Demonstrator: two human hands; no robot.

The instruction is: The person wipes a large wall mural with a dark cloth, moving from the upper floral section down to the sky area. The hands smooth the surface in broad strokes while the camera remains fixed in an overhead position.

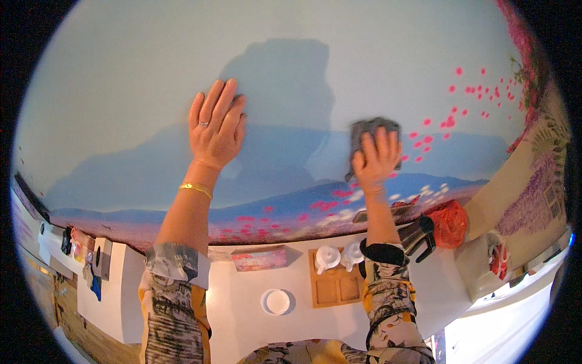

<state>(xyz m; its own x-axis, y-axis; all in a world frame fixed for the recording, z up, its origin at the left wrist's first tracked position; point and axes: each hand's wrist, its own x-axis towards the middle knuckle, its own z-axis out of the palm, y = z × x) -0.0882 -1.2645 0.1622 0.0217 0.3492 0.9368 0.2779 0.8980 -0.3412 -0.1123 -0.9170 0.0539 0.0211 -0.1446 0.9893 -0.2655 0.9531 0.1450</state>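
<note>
My left hand (pixel 217 123) rests with its palm against a painted wall mural (pixel 273 191) of blue hills and pink petals. It wears a ring, and a gold-coloured bracelet circles the wrist. Further right, my right hand (pixel 379 154) is spread over a dark grey cloth (pixel 375 125), pressing it to the mural beside the pink dots. The cloth and the right hand look slightly blurred. Both patterned sleeves are pushed up the forearms.
Below the mural, a white surface (pixel 241 323) holds a small white bowl (pixel 278 301), a wooden tray (pixel 338 305) with white cups (pixel 327 258), and a colourful box (pixel 259 258). To the right are a black-handled object (pixel 426 236) and a red plastic bag (pixel 450 224).
</note>
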